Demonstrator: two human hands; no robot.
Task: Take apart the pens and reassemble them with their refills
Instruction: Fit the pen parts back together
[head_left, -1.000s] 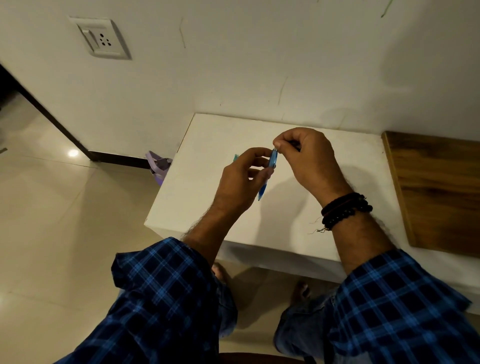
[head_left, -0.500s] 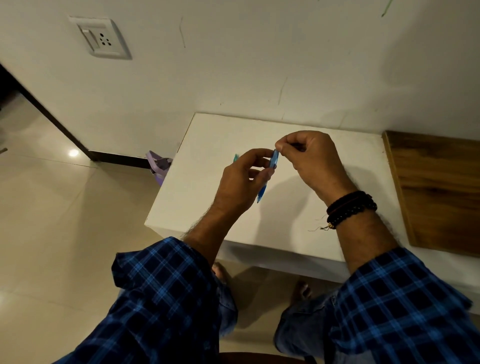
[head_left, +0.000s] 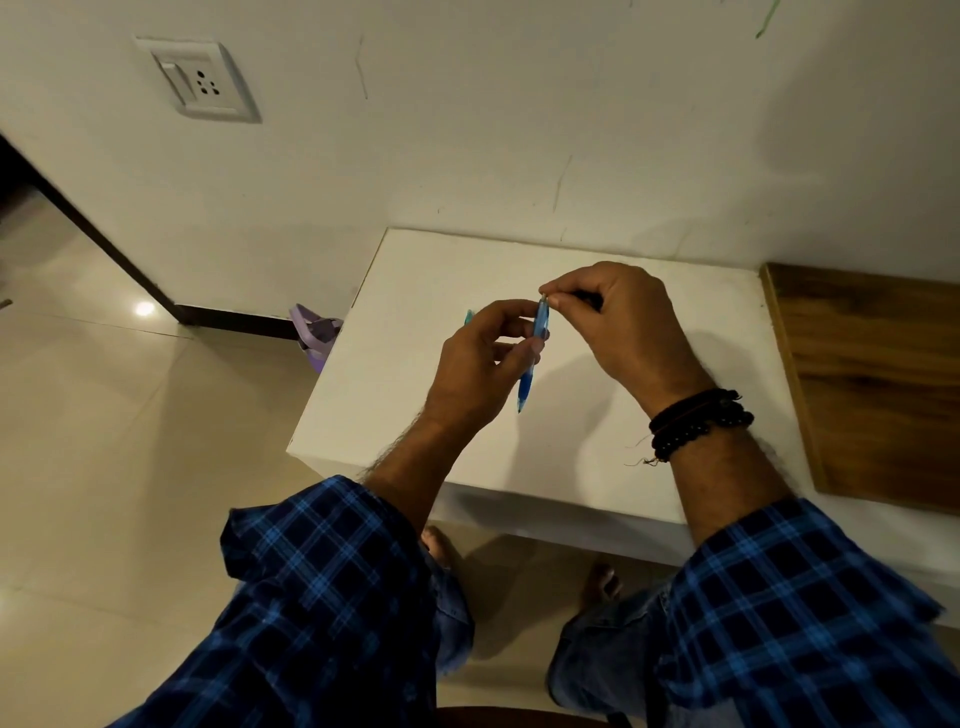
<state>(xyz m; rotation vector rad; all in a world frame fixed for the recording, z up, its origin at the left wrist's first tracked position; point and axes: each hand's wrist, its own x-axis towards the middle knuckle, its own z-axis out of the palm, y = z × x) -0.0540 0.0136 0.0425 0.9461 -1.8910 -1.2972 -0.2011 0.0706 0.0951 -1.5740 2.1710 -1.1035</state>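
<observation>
My left hand (head_left: 483, 358) grips a blue pen (head_left: 531, 364) by its middle, above the white table (head_left: 415, 395). The pen stands nearly upright with its tip pointing down toward me. My right hand (head_left: 618, 327) pinches the pen's top end between thumb and fingertips. A small dark part shows inside the right hand's curled fingers; what it is I cannot tell. A teal pen piece (head_left: 469, 315) peeks out behind my left hand, mostly hidden.
A wooden board (head_left: 872, 379) lies on the table's right side. The wall (head_left: 519, 130) rises just behind the table, with a socket plate (head_left: 200, 80) on it. A purple object (head_left: 314, 332) sits on the tiled floor left of the table.
My right hand has shifted slightly right and back while still pinching the pen's top. The left hand and pen have stayed in place.
</observation>
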